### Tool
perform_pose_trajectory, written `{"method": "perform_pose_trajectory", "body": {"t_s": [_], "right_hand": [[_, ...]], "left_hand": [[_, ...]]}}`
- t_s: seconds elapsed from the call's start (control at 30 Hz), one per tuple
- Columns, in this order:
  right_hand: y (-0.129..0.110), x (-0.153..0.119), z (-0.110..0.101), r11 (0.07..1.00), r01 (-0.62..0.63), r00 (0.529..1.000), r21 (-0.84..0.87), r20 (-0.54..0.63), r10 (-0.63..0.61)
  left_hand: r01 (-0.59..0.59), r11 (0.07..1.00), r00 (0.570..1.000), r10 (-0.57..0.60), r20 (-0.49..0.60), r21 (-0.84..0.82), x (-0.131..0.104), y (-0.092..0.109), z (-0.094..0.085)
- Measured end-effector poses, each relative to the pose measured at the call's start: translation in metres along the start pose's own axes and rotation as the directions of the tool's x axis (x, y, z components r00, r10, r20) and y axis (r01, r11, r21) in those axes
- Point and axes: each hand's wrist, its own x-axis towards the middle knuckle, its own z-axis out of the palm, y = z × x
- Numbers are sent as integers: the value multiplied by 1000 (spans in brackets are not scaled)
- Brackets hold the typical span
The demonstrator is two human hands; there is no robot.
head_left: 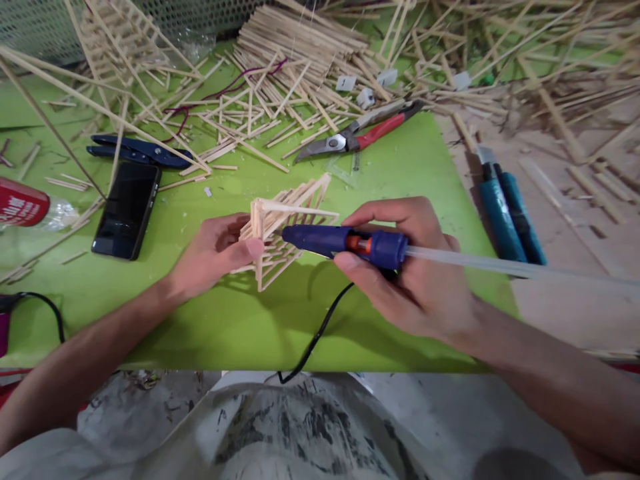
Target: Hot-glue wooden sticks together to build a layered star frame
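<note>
My left hand (220, 253) grips the left side of a small framework of thin wooden sticks (280, 257), held just over the green tabletop (220, 327). In my right hand (420, 280) is a dark blue glue gun (317, 239), its nozzle pointing left into the stick framework. Whether the tip touches a stick cannot be made out. A long translucent glue stick (465, 262) runs out of the gun's back end to the right. The gun's black cord (320, 333) hangs down over the table's front edge.
Behind the framework lie red-handled pruning shears (370, 130) and piles of wooden sticks (300, 50). On the left are a black phone (127, 210), dark blue pliers (140, 152) and a red-labelled bottle (30, 203). Two teal-handled tools (510, 213) lie at right.
</note>
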Motion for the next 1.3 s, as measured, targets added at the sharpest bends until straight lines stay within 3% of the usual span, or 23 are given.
{"method": "perform_pose_trajectory", "body": {"t_s": [0.2, 0.37, 0.63, 1.0, 1.3], "right_hand": [[2, 1, 1, 995, 82, 996, -53, -16, -83], [2, 1, 0, 999, 34, 998, 2, -48, -34], [3, -1, -2, 1000, 12, 1000, 5, -6, -12], [3, -3, 0, 989, 86, 996, -118, -12, -88], [1, -1, 0, 992, 109, 994, -69, 20, -108]], "left_hand": [[17, 1000, 1000, -17, -16, 1, -1, 3, 1], [23, 1000, 1000, -23, -7, -13, -1, 3, 1], [-12, 1000, 1000, 12, 5, -13, 1, -2, -2], [30, 999, 999, -29, -24, 40, -1, 3, 1], [27, 999, 1000, -26, -15, 26, 0, 5, 2]]}}
